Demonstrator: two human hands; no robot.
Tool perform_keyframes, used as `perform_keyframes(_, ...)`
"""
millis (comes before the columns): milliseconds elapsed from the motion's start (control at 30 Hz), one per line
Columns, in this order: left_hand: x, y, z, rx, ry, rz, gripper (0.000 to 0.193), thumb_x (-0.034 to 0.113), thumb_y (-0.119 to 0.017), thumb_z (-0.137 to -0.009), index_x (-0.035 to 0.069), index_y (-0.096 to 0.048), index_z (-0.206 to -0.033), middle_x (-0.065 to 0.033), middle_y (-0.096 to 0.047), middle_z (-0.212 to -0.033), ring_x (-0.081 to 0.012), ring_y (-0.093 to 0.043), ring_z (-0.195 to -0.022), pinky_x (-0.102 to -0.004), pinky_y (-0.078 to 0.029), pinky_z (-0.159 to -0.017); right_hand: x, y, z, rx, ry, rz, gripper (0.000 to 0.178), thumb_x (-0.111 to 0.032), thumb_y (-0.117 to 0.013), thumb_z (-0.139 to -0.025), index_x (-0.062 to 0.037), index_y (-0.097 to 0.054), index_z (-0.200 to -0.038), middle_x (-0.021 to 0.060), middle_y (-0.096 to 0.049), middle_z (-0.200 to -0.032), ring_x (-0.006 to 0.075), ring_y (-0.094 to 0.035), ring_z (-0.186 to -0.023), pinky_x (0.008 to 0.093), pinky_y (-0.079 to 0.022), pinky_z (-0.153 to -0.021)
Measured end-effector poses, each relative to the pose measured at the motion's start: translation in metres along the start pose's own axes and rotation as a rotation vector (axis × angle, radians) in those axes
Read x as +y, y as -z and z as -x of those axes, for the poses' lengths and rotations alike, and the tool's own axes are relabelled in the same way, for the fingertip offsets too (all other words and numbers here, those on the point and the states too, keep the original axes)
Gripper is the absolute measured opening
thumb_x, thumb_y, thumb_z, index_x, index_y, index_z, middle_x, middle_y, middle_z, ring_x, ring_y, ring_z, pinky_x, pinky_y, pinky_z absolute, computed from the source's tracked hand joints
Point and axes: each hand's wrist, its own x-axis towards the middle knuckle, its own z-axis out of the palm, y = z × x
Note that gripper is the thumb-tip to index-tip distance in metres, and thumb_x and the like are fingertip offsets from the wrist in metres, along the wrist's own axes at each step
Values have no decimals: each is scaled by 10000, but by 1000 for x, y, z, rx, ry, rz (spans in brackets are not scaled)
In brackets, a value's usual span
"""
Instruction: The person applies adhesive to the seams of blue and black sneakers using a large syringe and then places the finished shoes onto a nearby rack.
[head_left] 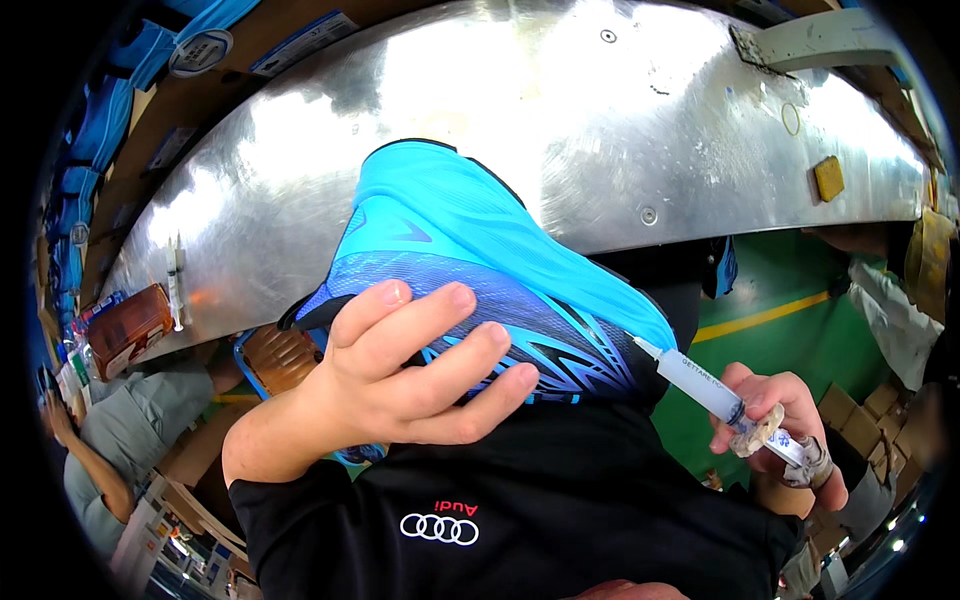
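A bright blue and purple shoe (pixel 440 205) with dark stripes lies tilted in front of my chest, its toe pointing right and its heel side at the left. My left hand (pixel 420 365) lies against its near side with the fingers spread over the patterned upper, holding it; the palm side is partly hidden. In my right hand (pixel 785 415), the fingers are wrapped round a clear syringe (pixel 700 387) with a grimy, whitish flange. The syringe's thin tip meets the shoe's upper near the toe, though I cannot tell whether it presses in.
Beyond the shoe spreads a shiny metal table (pixel 330 140). On its left stand an amber container (pixel 130 330) and another syringe (pixel 175 285). A yellow sponge block (pixel 828 179), a rubber band (pixel 791 119) and a pale metal arm (pixel 825 42) are at the right. A person in grey (pixel 135 430) sits left.
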Motion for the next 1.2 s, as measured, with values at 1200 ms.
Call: perform_keyframes(1200, 7, -15, -1, 82, 1, -19, 442, 146, -724, -718, 310, -602, -1110, 18, -566, -1156, -265, -536, -1130, -464, -300, -1078, 8, 4, -4, -100, 197, 326, 875, -707, -711, -687, -12, -546, -1192, 171, -670, -1015, 246, -541, -832, 328, -375, -730)
